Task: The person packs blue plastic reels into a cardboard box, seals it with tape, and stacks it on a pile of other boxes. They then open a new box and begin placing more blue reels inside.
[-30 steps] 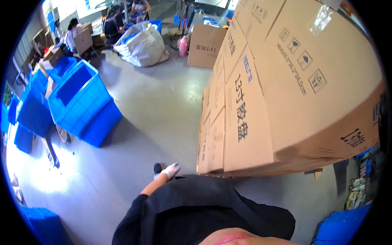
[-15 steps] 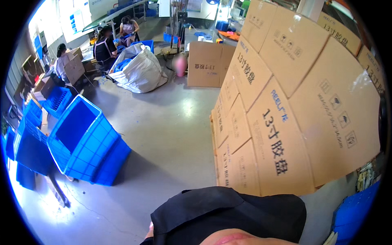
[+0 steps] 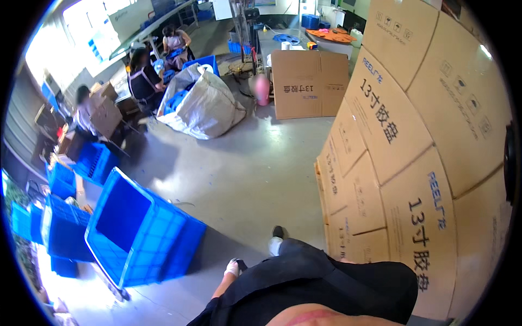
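My left hand [image 3: 232, 267] hangs at my left side, beyond the black clothing on my body [image 3: 304, 277]. It looks pale, perhaps gloved, and a small dark shape lies against it. Its fingers are too small and blurred to read, so I cannot make out whether it holds anything. My right hand does not show; my clothing fills that side. One dark shoe [image 3: 278, 232] of mine is on the grey floor ahead. Nearest on the left are nested blue plastic crates [image 3: 163, 239] tilted on a wheeled base.
A tall stack of cardboard cartons [image 3: 402, 179] on a pallet rises close on my right. Ahead are a big white woven sack [image 3: 212, 114] and a flattened carton [image 3: 310, 89]. Several people sit working at the far left, near more blue crates [image 3: 95, 163].
The view has shifted, so crates, sack and cartons appear further right and most sit lower. More of my left forearm and hand shows, and my shoe has come into sight.
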A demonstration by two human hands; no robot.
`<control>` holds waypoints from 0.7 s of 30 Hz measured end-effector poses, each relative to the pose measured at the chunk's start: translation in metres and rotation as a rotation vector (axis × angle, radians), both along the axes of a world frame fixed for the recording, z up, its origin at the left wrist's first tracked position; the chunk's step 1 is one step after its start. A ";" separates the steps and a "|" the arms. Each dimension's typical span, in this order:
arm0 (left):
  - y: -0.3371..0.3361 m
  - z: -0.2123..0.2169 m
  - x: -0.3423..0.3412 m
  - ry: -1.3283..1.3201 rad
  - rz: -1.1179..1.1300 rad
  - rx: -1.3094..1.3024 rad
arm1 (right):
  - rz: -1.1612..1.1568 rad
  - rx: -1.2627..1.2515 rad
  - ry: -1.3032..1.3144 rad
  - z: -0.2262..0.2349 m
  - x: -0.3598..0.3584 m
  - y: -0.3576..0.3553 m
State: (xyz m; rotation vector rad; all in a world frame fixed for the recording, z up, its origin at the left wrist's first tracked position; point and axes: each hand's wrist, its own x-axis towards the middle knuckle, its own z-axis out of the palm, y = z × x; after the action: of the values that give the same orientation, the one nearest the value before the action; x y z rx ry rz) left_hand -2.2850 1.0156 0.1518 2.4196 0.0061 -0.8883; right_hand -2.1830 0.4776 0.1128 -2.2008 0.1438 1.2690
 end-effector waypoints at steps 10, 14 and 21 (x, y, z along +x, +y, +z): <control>0.120 0.015 0.174 0.107 0.257 0.171 | -0.013 0.359 -0.494 0.080 0.368 0.286; 0.157 0.000 0.239 0.174 0.303 0.166 | 0.084 0.411 -0.361 0.104 0.450 0.357; 0.223 -0.030 0.416 0.274 0.208 0.196 | 0.075 0.026 -0.274 0.044 0.535 0.293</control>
State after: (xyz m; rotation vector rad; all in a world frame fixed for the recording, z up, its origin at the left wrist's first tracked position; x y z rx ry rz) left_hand -1.8695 1.2388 0.1222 2.3954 0.4580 -1.1575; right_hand -1.6480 0.7701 0.1565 -2.3502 -0.0640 0.9881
